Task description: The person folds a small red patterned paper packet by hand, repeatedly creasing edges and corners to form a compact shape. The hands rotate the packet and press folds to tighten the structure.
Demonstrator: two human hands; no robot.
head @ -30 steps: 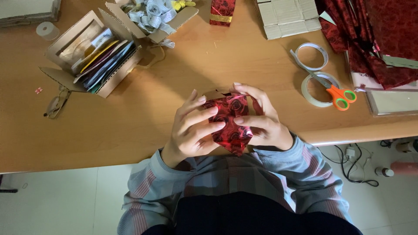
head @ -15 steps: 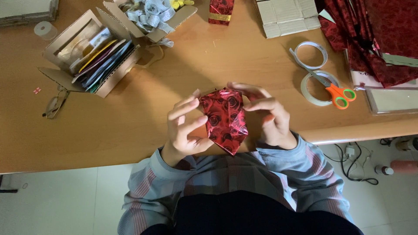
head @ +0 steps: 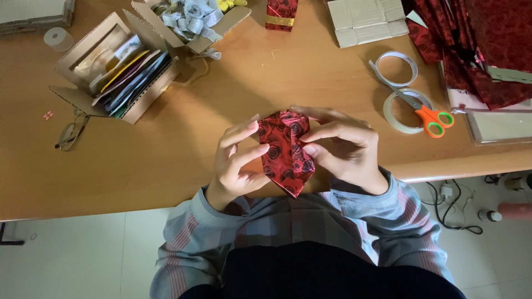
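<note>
i see my left hand (head: 235, 163) and right hand (head: 344, 147) both pinching a small parcel wrapped in red rose-print foil (head: 285, 150), held just above the near edge of the wooden worktop (head: 166, 149). orange-handled scissors (head: 418, 108) lie across tape rolls to the right.

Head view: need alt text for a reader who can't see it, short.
Seen from above, a person's left hand and right hand hold a small object wrapped in red rose-patterned paper at the near edge of a wooden table. Orange-handled scissors lying over tape rolls are to the right, and an open cardboard box of coloured cards is at upper left.
</note>
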